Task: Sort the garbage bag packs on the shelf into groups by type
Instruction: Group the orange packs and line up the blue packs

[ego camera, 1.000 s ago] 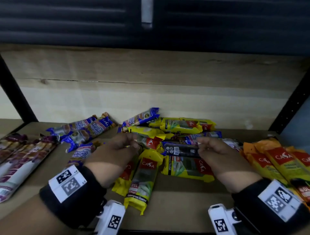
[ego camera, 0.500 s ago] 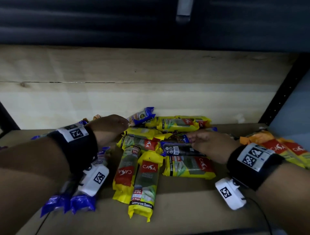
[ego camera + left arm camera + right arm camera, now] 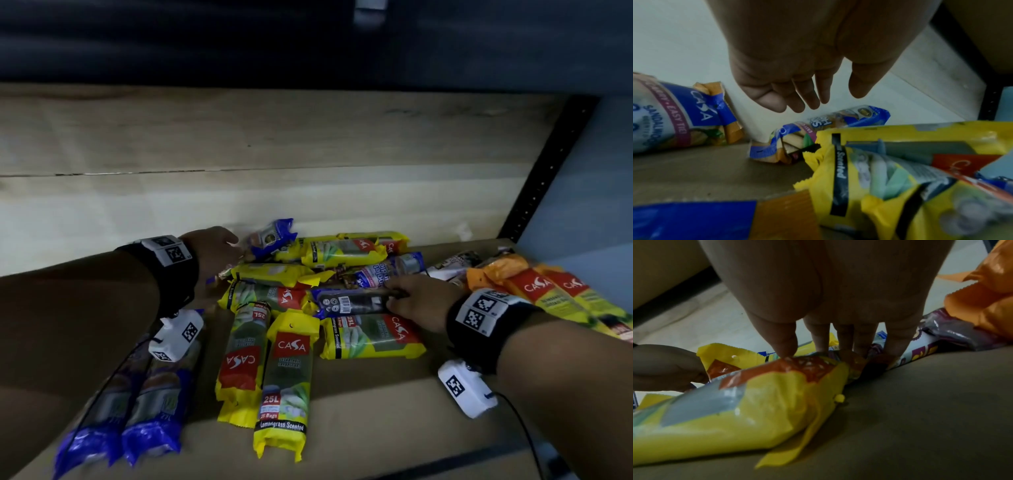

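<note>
Several yellow CASA packs [image 3: 284,383] lie heaped mid-shelf. A dark pack with a barcode [image 3: 349,302] lies across them. My right hand [image 3: 400,294] holds its right end, thumb and fingers pointing down onto the heap [image 3: 818,345]; the grip itself is hidden behind a yellow pack [image 3: 748,410]. My left hand [image 3: 226,245] is at the back of the shelf, just left of a blue pack [image 3: 270,236]. In the left wrist view its fingers [image 3: 809,100] hang relaxed and hold nothing, above that blue pack [image 3: 838,121].
Two blue packs [image 3: 147,411] lie at the front left under my left forearm. Orange packs [image 3: 534,287] are grouped at the right, with a white and purple pack [image 3: 452,265] beside them. A wooden back panel [image 3: 308,198] and a black post [image 3: 544,178] bound the shelf.
My left hand has left the middle of the heap and moved to the back left, beside the blue pack. The right hand has stayed on the dark pack's end.
</note>
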